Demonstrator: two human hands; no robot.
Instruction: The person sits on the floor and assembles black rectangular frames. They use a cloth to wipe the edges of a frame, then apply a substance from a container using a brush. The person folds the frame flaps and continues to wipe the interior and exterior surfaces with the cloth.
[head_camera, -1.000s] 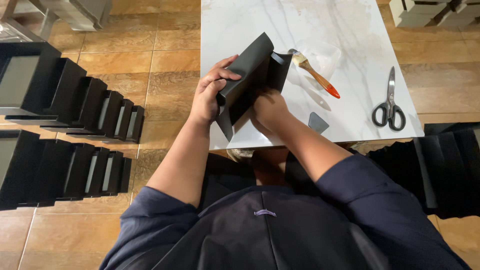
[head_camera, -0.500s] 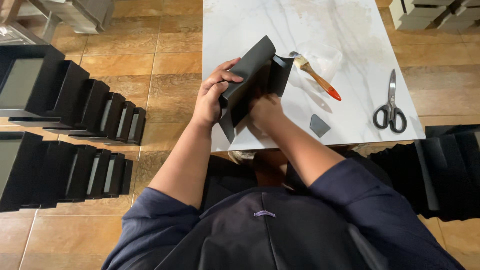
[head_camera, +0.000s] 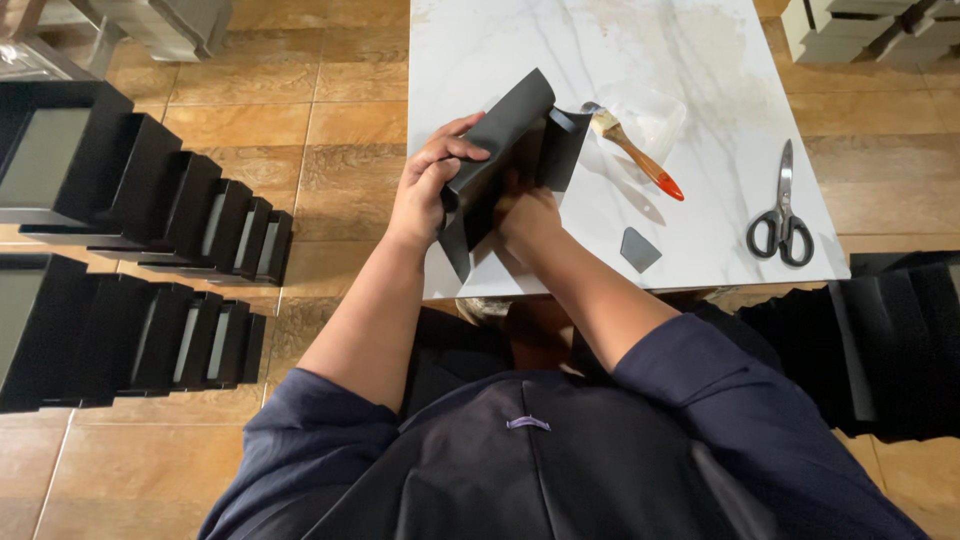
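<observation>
Both hands (head_camera: 470, 195) gripping folded matte black cardboard box (head_camera: 505, 150), glossy marble tabletop (head_camera: 700, 60)

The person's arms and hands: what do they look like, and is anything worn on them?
Both hands, left and right, are bare: no gloves, rings or watch visible. The forearms are uncovered too. Dark navy sleeves are pushed up to about the elbows, plain, without markings.

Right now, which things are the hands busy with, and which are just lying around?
In use:
left hand
right hand
folded black card box, gripped by both

Lying about:
orange-handled paintbrush
black-handled scissors
small grey card scrap
rows of black boxes on the floor
</observation>
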